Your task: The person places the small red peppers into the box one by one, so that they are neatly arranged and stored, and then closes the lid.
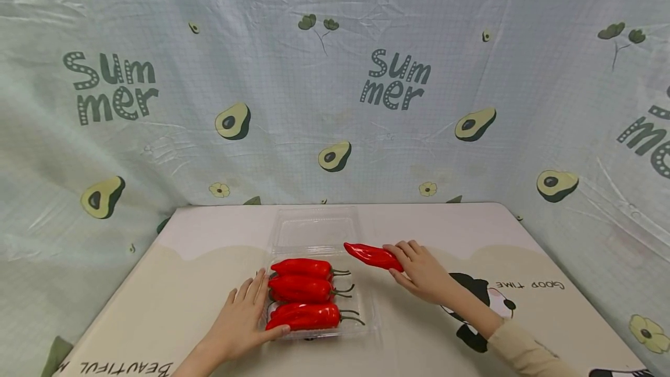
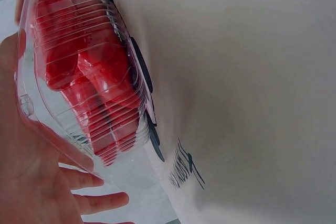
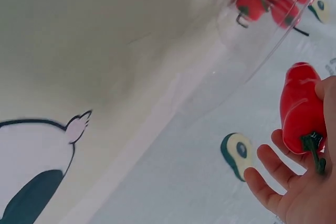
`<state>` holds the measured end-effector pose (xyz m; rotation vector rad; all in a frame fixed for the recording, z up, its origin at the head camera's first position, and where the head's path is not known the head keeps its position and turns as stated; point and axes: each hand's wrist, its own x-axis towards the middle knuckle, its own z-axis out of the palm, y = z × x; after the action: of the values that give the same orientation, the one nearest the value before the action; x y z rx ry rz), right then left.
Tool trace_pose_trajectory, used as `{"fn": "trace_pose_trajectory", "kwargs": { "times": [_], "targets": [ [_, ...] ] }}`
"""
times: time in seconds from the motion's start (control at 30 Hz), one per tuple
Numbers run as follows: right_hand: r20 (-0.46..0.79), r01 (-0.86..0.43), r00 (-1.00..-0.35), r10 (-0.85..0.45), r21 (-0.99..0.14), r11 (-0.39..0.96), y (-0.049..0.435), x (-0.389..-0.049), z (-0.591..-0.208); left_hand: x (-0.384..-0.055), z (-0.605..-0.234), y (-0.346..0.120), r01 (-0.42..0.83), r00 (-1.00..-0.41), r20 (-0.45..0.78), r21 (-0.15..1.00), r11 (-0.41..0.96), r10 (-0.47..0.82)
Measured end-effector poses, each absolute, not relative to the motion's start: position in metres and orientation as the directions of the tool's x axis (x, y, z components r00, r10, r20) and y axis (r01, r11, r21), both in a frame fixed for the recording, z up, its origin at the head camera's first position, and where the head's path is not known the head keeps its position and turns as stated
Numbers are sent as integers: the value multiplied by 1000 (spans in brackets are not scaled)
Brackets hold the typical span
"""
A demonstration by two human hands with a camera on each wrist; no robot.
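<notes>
Several red peppers (image 1: 302,288) with green stems lie side by side in a clear plastic box (image 1: 369,307), stems toward the right. My left hand (image 1: 242,317) rests along the box's left side, fingers straight and thumb at the front corner. In the left wrist view the peppers (image 2: 86,40) show through the ribbed wall beside my left palm. To the right of the box, my right hand (image 1: 423,272) holds a single red pepper (image 1: 373,255) above the table, its tip pointing left. In the right wrist view the stem end of that held pepper (image 3: 302,111) faces the camera.
The box's clear lid (image 1: 316,231) lies folded back behind it. A table (image 1: 209,284) with printed cartoon figures and lettering is underneath. Behind and at the sides hangs a curtain (image 1: 282,86) with avocado prints.
</notes>
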<state>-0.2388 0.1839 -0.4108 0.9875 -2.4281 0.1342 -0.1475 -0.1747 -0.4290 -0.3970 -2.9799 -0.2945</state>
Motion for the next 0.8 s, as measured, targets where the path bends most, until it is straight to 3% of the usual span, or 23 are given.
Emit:
{"fn": "trace_pose_trajectory", "kwargs": {
  "times": [0.8],
  "targets": [
    [408, -781, -536, -739, 94, 618, 139, -211, -403, -147, -431, -175, 281, -950, 182, 140, 949, 255]
  ]
}}
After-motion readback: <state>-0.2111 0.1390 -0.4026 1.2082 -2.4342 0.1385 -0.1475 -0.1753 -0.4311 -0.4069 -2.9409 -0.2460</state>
